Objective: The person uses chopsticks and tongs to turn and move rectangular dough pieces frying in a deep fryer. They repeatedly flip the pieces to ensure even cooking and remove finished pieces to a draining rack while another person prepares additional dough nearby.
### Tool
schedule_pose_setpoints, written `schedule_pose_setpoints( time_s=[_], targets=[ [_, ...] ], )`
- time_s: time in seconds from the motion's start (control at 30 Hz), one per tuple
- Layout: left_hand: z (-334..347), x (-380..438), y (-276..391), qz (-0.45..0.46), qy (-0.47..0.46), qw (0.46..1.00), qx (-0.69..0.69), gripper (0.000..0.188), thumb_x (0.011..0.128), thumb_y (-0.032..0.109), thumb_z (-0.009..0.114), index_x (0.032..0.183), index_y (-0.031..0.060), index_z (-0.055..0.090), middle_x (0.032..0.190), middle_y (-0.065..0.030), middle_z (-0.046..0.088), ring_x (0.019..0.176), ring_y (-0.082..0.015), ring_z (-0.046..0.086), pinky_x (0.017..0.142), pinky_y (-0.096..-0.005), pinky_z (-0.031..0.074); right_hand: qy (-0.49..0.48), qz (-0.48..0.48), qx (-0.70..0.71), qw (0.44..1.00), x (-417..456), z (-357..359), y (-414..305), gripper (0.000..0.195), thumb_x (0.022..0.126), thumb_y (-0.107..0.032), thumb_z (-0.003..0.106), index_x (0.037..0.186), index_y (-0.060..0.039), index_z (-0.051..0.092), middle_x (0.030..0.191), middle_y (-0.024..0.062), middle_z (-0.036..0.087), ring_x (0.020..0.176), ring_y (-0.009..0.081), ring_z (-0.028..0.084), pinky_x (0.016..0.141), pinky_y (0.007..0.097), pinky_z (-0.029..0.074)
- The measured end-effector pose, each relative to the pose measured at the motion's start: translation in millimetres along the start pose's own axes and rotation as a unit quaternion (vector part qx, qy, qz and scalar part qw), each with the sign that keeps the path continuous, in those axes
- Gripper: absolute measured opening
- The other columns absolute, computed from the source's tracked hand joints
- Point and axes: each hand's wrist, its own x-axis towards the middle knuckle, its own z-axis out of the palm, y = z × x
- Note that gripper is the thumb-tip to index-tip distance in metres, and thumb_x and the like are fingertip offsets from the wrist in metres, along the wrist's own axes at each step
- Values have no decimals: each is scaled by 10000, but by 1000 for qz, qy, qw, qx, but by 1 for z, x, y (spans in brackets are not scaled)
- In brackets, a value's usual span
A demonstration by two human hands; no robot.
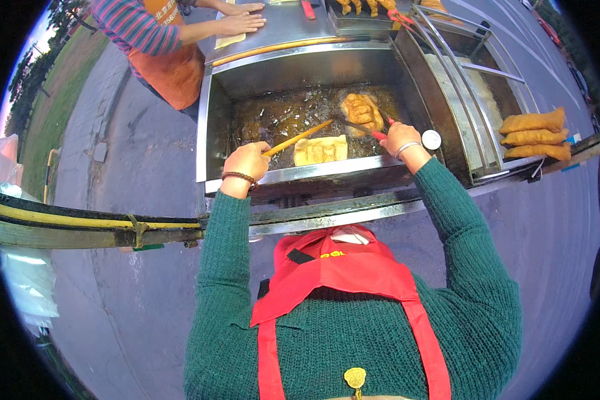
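My left hand, with a beaded bracelet, holds a wooden stick that slants up to the right over the hot oil in a rectangular metal fryer. My right hand is closed on red-handled tongs, whose dark arms lie at a browned piece of fried dough in the oil. Just right of the stick, a pale, slit sheet of dough floats by the near wall. Whether the tongs grip the browned piece I cannot tell.
A round white dial sits at the fryer's right edge. Beyond it stands a metal rack, with fried dough pieces stacked at its near corner. A co-worker's hands press dough on the metal worktop behind the fryer.
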Motion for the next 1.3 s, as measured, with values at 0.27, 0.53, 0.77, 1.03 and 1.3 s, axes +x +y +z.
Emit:
schedule_pose_setpoints(
  time_s=[0.27,0.53,0.77,1.03,1.3],
  targets=[
    [10,-7,10,40,35,998,-16,231,816,221,612,1026,146,672,912,-153,674,866,-345,638,749,-443,502,-35,28,-43,998,4,9,-2,343,829,-357,632,1023,-80,692,1036,101,688,970,259,664,805,354,532],
    [11,-39,41,56,99,992,-55,279,823,219,637,1093,150,646,933,-173,661,876,-370,631,747,-444,506,77,50,-66,994,30,36,31,241,901,-200,503,930,-91,715,940,102,708,877,240,693,712,345,556],
    [-25,-97,10,9,126,992,6,246,824,243,617,1064,200,650,837,-167,665,790,-378,636,683,-482,501,136,106,-30,985,32,19,42,227,886,-193,505,929,-119,715,918,92,710,870,252,693,738,364,556],
    [-115,-173,-22,-110,109,978,139,221,749,180,683,968,174,700,844,-137,671,811,-354,640,703,-444,508,201,74,32,976,-34,-22,56,257,784,-335,680,904,-109,654,823,143,682,742,337,667,661,454,529],
    [-109,-139,-9,-58,71,981,169,182,736,188,678,912,167,720,818,-111,681,785,-315,651,700,-431,513,335,48,139,931,-111,-17,59,303,782,-281,689,1017,-111,603,804,139,657,701,354,648,632,453,521]
  ],
)
